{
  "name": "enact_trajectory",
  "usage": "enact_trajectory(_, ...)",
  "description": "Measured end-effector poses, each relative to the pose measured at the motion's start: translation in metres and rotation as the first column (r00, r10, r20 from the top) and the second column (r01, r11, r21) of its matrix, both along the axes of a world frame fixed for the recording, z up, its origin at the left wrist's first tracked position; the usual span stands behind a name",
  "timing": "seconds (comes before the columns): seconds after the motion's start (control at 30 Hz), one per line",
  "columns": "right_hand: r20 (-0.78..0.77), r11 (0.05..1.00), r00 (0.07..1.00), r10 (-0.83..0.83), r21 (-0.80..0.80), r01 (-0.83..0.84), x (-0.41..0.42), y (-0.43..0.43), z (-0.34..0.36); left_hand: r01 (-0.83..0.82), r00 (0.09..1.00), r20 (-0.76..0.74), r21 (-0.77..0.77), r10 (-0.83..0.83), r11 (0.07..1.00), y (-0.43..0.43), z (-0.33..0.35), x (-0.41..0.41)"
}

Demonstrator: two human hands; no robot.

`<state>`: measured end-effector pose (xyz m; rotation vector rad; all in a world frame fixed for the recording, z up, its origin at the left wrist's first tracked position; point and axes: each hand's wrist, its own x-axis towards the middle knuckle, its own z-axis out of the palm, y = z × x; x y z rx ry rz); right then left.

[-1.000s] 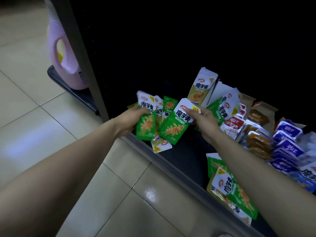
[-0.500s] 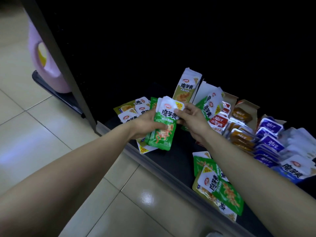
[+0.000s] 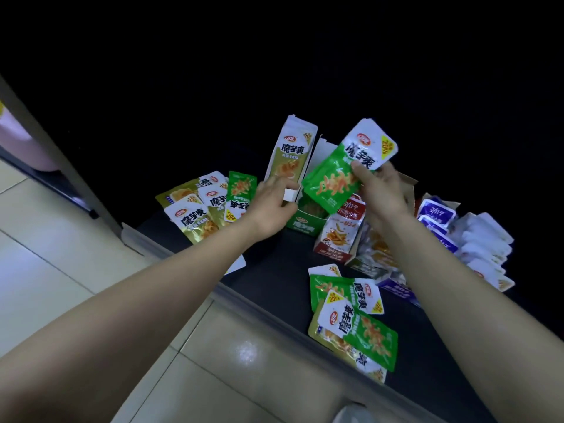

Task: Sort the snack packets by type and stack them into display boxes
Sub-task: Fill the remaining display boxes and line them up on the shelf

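Dark table [image 3: 274, 270]; yellow packets [image 3: 195, 221] by left hand [image 3: 271, 206], grip unclear; right hand [image 3: 381, 196] grips green packets [image 3: 332, 181]

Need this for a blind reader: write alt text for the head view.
A right hand holds green packets above a green box, which the left hand grips at its flap. Yellow packets lie left of it and a red box right of it, on a dark surface.

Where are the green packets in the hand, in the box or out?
Out. The right hand holds the green packets tilted over the green box; they show almost whole above its rim.
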<state>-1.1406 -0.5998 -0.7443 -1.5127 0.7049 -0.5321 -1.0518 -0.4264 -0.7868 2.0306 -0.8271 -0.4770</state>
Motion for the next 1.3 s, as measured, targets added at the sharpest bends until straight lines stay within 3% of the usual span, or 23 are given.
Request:
enact_trajectory(0.1, 0.024, 0.991, 0.994, -0.109, -0.072, 0.111, -0.003, 0.001, -0.007, 0.019, 0.995, 0.1, 0.031, -0.022, 0.999, -0.002, -0.005, -0.001)
enact_trajectory(0.2, 0.044, 0.969, 0.989, -0.141, -0.201, 0.147, -0.003, 0.008, -0.017, 0.068, 0.96, 0.258, 0.161, -0.109, 0.985, -0.005, -0.006, 0.0)
enact_trajectory(0.37, -0.018, 0.909, 0.983, -0.182, -0.384, 0.161, 0.007, 0.012, -0.035, 0.131, 0.915, 0.323, 0.328, -0.242, 0.935, -0.01, -0.014, -0.004)
enact_trajectory(0.5, 0.036, 0.957, 0.986, -0.161, -0.239, 0.165, 0.017, 0.013, -0.029, 0.107, 0.912, 0.341, 0.336, -0.227, 0.936, -0.013, -0.011, -0.004)
enact_trajectory(0.63, 0.103, 0.955, 0.955, -0.277, -0.078, 0.285, 0.025, 0.011, -0.023, 0.104, 0.91, 0.345, 0.351, -0.232, 0.93, -0.014, -0.009, -0.005)
enact_trajectory(0.8, -0.126, 0.984, 0.984, -0.127, -0.137, 0.11, 0.025, 0.013, -0.043, 0.097, 0.906, 0.354, 0.36, -0.232, 0.928, -0.014, -0.009, -0.003)
enact_trajectory(0.97, -0.241, 0.933, 0.964, -0.113, -0.359, 0.019, 0.023, 0.002, -0.069, 0.104, 0.906, 0.348, 0.365, -0.239, 0.925, -0.014, -0.008, -0.004)
enact_trajectory(1.07, -0.212, 0.867, 0.972, -0.098, -0.498, -0.021, 0.027, -0.003, -0.065, 0.101, 0.907, 0.351, 0.36, -0.234, 0.928, -0.014, -0.007, -0.004)
enact_trajectory(1.3, -0.124, 0.891, 0.991, 0.054, -0.442, -0.103, 0.031, -0.01, -0.045, 0.069, 0.888, 0.412, 0.317, -0.203, 0.946, -0.017, -0.009, -0.002)
